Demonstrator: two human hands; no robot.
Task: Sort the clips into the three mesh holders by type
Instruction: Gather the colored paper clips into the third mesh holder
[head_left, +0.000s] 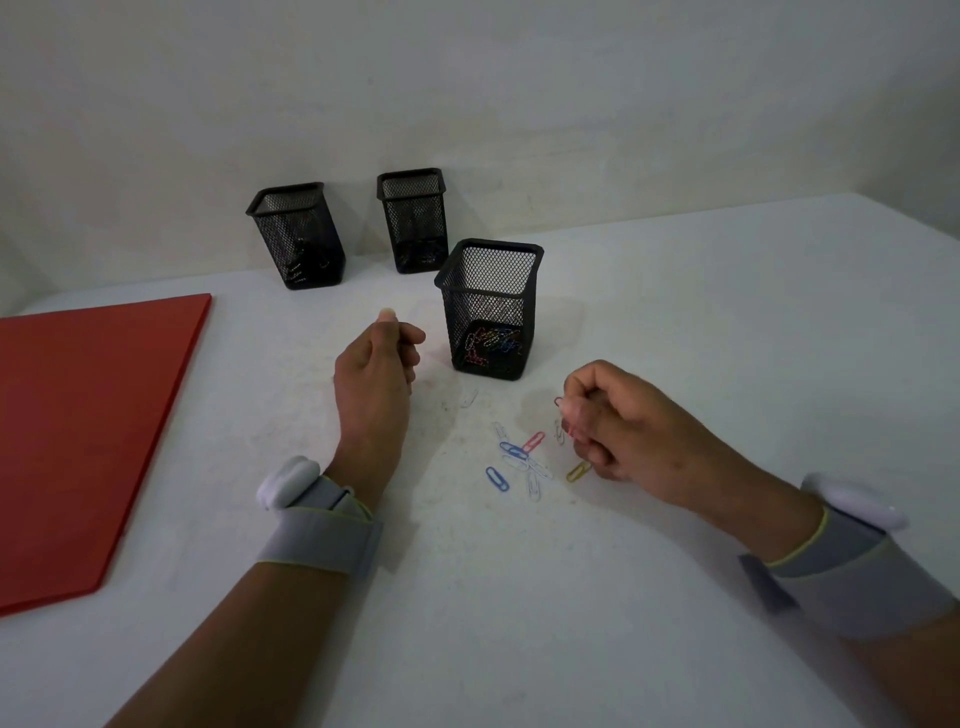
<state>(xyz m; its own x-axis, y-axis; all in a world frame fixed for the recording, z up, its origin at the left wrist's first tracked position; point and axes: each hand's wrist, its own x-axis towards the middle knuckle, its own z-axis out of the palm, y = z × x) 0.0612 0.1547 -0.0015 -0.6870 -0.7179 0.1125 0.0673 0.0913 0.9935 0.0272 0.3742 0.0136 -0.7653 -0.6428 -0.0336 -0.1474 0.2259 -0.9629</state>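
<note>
The loose clips (524, 457) lie in a small scatter on the table (675, 312), just in front of the near holder (488, 306) and a little to its right: blue, pink, yellow and several pale ones, some overlapping. One more pale clip (469, 398) sits apart, closer to the holder's base. The long axes point every way, so no single approach angle suits them all.

The right hand (623, 431) is right beside the scatter, touching its right edge, fingers curled and pinched on a red clip (563, 415) held roughly upright; whether it holds more than one, I cannot tell. The left hand (379, 358) hovers left of the near holder, at about the height of its base, loosely closed with thumb against fingers. Whether anything is pinched there cannot be told.

The near holder already has coloured paper clips on its floor, so the red one likely belongs there. The drop means lifting up and away from the person, slightly leftward, over the rim. The right hand is clearly nearer to the pile.

Behind the near holder stand the left holder (296, 234) and back holder (413, 218), both with dark contents. A red sheet (88, 426) lies far left.
</note>
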